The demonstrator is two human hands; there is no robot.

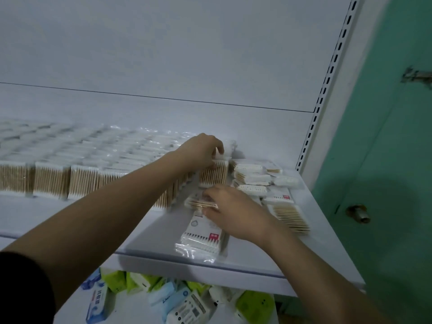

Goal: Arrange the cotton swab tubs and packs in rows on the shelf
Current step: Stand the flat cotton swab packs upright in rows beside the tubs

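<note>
Risk at this moment came mostly from the standing row (81,176): the packs stood upright on their narrow edges, tightly one beside another, so I judged that a push from the left hand (201,150) could tip the end pack (214,174) and perhaps its neighbours too. That hand rested on top of the end pack at the right end of the row, its fingers (216,152) curled over the upper edge and pinching it. The right hand (230,209) was nearer, and its fingers held a thin pack (202,203) lying flat just in front of the row; the plastic looked smooth, so it could slip out of a light hold. Under this hand lay a flat pack (202,237) with a red label, close to the near edge of the shelf (233,270), and a careless sweep of the wrist could send it over the edge. The packs were clear bags showing pale wooden sticks with white cotton tips. To the right of the hands a loose pile (261,181) of similar packs lay in disorder, not yet put in rows. On the lower shelf some green and blue packages (182,298) were seen.
</note>
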